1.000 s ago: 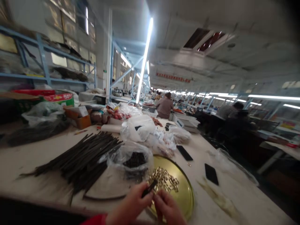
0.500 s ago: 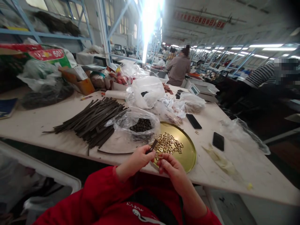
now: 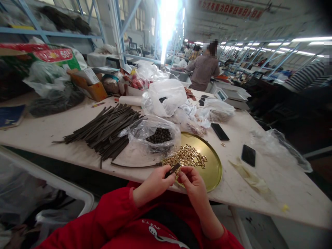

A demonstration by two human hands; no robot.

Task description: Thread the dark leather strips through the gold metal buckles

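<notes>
My left hand [image 3: 160,180] is closed around a dark brown strap [image 3: 173,170], whose slotted end sticks out toward the right. The strap's long tail [image 3: 132,167] curves away leftward along the front of the table. Close by, my right hand [image 3: 191,180] is pinched at the strap's end; gold shows by its fingertips, but whether it is a held piece or the pile behind cannot be made out. Just beyond both hands, a round gold tray [image 3: 211,162] carries a heap of small gold rectangular buckles [image 3: 190,154]. To its left sits a clear plastic bag [image 3: 137,135] of small dark pieces [image 3: 160,135].
Many dark strips [image 3: 103,129] lie piled on the table at left. Two phones [image 3: 220,131] and a yellowish plastic scrap [image 3: 252,178] rest on the right. White plastic bags [image 3: 166,97] and an orange box [image 3: 92,88] stand farther back. A co-worker [image 3: 204,69] is beyond.
The camera view has shifted, moving the scene slightly rightward. The strap end has tilted flatter, its slot now showing, and my right fingertips have come up closer to it.
</notes>
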